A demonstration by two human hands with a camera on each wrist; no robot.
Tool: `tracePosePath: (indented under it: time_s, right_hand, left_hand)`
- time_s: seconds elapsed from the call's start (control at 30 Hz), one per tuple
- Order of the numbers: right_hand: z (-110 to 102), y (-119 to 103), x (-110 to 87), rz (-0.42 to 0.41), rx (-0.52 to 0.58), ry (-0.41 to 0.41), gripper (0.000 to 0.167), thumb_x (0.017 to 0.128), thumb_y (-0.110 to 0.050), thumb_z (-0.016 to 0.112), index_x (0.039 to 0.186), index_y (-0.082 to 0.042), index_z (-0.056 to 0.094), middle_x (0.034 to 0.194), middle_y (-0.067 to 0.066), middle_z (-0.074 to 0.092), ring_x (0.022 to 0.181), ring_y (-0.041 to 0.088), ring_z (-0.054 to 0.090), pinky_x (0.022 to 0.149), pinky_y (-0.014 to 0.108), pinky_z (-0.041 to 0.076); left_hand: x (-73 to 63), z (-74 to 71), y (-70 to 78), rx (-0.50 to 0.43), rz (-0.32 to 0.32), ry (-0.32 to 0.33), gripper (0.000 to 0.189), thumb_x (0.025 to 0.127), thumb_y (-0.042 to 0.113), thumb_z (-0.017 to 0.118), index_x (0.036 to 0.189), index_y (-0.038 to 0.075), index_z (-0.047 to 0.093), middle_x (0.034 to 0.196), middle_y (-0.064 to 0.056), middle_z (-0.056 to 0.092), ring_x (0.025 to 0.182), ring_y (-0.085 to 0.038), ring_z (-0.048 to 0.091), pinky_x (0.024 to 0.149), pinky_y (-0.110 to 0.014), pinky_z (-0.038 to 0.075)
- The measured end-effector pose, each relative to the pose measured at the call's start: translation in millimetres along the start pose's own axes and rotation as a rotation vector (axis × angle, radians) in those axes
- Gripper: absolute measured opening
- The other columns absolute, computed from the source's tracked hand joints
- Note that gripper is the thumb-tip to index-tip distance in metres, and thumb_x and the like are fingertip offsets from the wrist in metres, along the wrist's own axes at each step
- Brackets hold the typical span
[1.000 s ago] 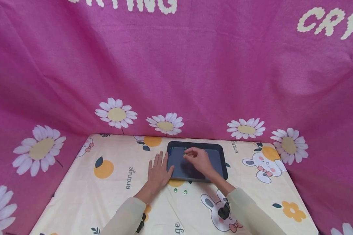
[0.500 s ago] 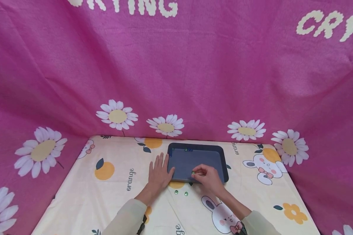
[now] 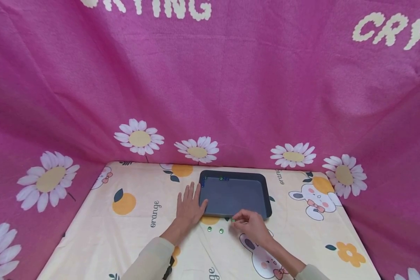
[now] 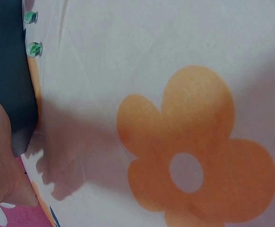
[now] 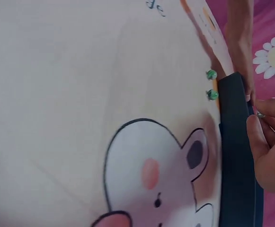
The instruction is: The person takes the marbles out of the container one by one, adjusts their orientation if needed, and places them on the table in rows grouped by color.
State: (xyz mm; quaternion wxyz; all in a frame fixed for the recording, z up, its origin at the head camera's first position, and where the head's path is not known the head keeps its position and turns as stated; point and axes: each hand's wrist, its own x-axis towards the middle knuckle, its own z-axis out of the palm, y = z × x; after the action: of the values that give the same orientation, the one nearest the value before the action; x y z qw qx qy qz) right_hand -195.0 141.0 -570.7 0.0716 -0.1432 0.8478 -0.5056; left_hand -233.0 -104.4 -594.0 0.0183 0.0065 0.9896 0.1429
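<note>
My right hand (image 3: 252, 226) pinches a green glass marble (image 3: 233, 220) between thumb and fingertips, just in front of the tray's near edge. In the right wrist view that held marble (image 5: 260, 114) shows partly between the fingers. Flat and spread, my left hand (image 3: 190, 206) rests at the left side of the dark grey tray (image 3: 236, 198), thumb along its wall. Inside the tray, several blue marbles (image 3: 202, 183) and a green one line the back left corner. Another green marble (image 3: 221, 179) sits with blue ones (image 3: 226, 179) against the back wall.
Two clear marbles with green swirls, one left (image 3: 209, 229) and one right (image 3: 221, 231), lie on the cloth before the tray. A cream printed cloth (image 3: 140, 249) covers the table. A pink flowered curtain (image 3: 238, 97) hangs behind and at both sides.
My right hand has drawn back from over the tray's middle to in front of its near edge, still pinching the green marble. The left hand stays in place.
</note>
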Motion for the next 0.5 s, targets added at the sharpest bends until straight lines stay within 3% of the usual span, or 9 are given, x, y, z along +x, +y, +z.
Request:
tracePosePath:
  time_s: [0.5]
  right_hand:
    - [5, 19, -10.7, 0.045, -0.006, -0.071, 0.012, 0.081, -0.001, 0.078, 0.091, -0.007, 0.073, 0.076, -0.002, 0.068, 0.068, 0.011, 0.059, 0.06, 0.021, 0.048]
  left_hand:
    - [-0.5, -2.3, 1.3, -0.004, -0.002, -0.004, 0.075, 0.101, 0.053, 0.044, 0.16, 0.012, 0.022, 0.165, -0.013, 0.015, 0.151, -0.033, 0.013, 0.118, -0.056, 0.011]
